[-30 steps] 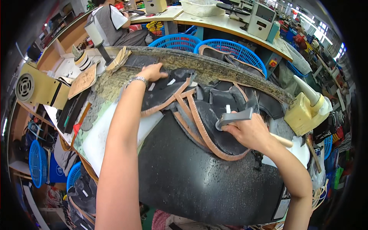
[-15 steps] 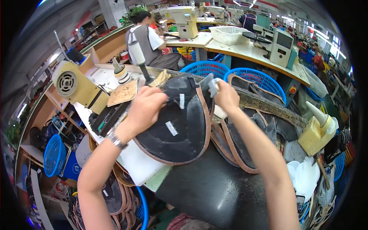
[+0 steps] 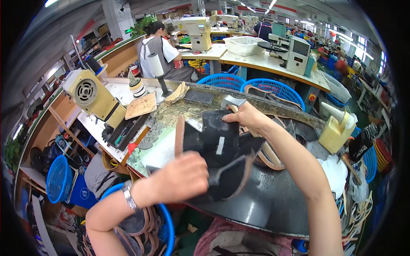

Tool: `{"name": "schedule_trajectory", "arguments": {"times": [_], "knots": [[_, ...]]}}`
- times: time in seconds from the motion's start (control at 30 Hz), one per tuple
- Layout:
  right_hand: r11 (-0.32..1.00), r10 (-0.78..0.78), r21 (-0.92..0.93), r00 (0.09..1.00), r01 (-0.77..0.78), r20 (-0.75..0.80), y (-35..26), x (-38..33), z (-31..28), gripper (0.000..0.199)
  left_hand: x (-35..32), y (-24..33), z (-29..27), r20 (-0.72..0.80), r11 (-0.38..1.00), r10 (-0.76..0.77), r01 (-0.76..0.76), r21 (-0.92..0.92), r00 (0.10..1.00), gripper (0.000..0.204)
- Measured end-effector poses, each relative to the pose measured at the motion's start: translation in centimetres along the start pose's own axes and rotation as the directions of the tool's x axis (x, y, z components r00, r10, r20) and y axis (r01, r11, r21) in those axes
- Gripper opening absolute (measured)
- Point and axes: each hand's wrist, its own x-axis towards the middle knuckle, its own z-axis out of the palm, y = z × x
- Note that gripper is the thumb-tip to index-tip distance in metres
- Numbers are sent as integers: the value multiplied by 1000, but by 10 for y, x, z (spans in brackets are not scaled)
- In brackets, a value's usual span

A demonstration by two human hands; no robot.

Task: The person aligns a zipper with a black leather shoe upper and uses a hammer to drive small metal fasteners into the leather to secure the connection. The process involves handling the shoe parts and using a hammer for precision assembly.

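A black boot upper [image 3: 213, 138] with brown trimmed edges and a small white label lies tilted over the front of the workbench. My left hand [image 3: 181, 177], with a bracelet at the wrist, passes in front of its lower left part; motion blurs the fingers, so their grip cannot be made out. My right hand [image 3: 247, 117] is closed around a hammer [image 3: 233, 101], its metal head showing above the fist and its wooden handle below. The fingertips of that hand rest at the upper's top edge. More brown-edged uppers [image 3: 279, 123] lie behind my right forearm.
A cream machine [image 3: 92, 96] stands at the left beside a tan pad [image 3: 141, 106]. A yellow bottle [image 3: 337, 132] is at the right. Below my left arm a blue basket [image 3: 171, 230] holds several uppers. Beyond the bench are blue baskets [image 3: 273, 89] and a seated person [image 3: 160, 55].
The boot upper has come down from its raised position and turned. My left hand has moved down and right, away from its top edge. My right hand has dropped slightly with the hammer.
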Motion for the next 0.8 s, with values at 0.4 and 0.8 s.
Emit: {"name": "schedule_trajectory", "arguments": {"times": [0.4,0.8], "knots": [[1000,-14,20,978,18,-210,134,53,-38,34,-13,123,-35,194,987,55,-24,-156,979,12],[630,-422,-746,901,215,-97,1,-71,-87,23,77,132,105,402,-381,-777,146,-913,485,16]]}}
